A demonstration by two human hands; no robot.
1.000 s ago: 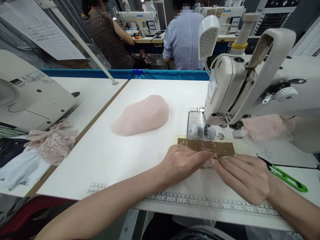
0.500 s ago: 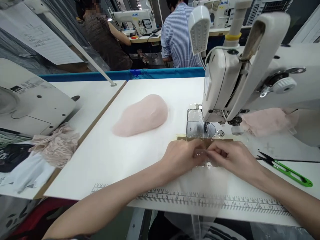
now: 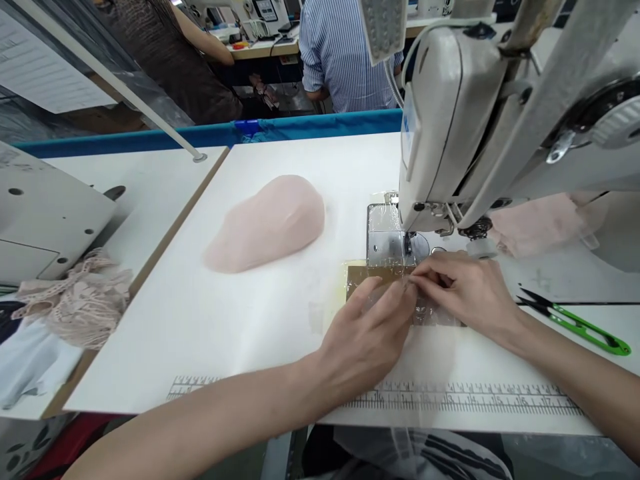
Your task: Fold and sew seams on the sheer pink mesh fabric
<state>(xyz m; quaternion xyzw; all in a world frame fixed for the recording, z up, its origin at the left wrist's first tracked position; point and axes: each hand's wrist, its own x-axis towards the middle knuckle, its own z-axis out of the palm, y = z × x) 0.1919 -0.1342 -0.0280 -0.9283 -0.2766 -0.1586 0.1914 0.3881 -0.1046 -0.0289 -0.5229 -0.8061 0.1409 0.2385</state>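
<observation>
Nearest, a printed ruler strip (image 3: 450, 399) edges the white table (image 3: 250, 313). Beyond it, left hand (image 3: 367, 333) and right hand (image 3: 463, 290) pinch a sheer fabric piece (image 3: 425, 310) flat on the brown patch (just before the sewing machine's (image 3: 450, 120) presser foot (image 3: 407, 245)). Green snips (image 3: 575, 323) lie right of the machine; pink cups (image 3: 267, 223) lie left.

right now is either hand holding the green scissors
No, the green scissors lie alone on the table to the right, while the left hand and right hand press sheer fabric by the needle.
</observation>
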